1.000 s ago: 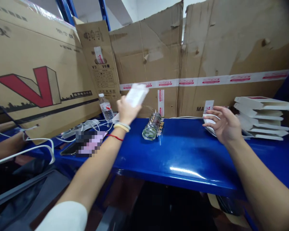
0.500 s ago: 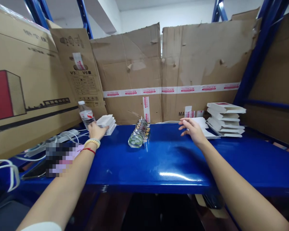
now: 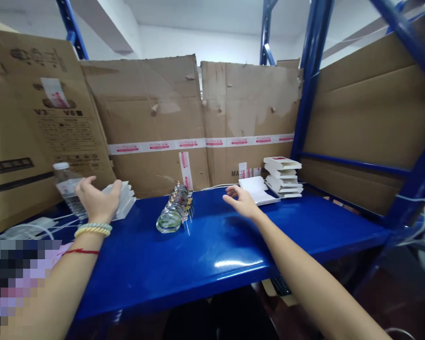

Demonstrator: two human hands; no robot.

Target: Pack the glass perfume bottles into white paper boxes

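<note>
My left hand (image 3: 97, 200) is raised with its thumb and fingers spread and nothing in it. It is between a clear plastic bottle (image 3: 69, 186) with a white cap and a small stack of white boxes (image 3: 126, 200), partly covering both; whether the thumb touches the boxes I cannot tell. Over the table's right half hovers my right hand (image 3: 241, 201), fingers loosely bent and apart, also holding nothing. Just behind it lie white paper sheets (image 3: 258, 189). Between the hands, a row of clear glass bottles (image 3: 173, 210) with gold-coloured parts runs front to back.
The blue table (image 3: 156, 269) has cardboard panels (image 3: 148, 127) along its back. Several white box trays (image 3: 283, 177) are stacked at the back right. White cables (image 3: 62, 224) and a power strip (image 3: 31, 226) lie at the left. A blue post (image 3: 310, 89) rises at the right.
The view has turned right, so everything appears further left. My left hand has lifted off from beside the white boxes, its fingers more spread. My right hand keeps about the same place near the papers.
</note>
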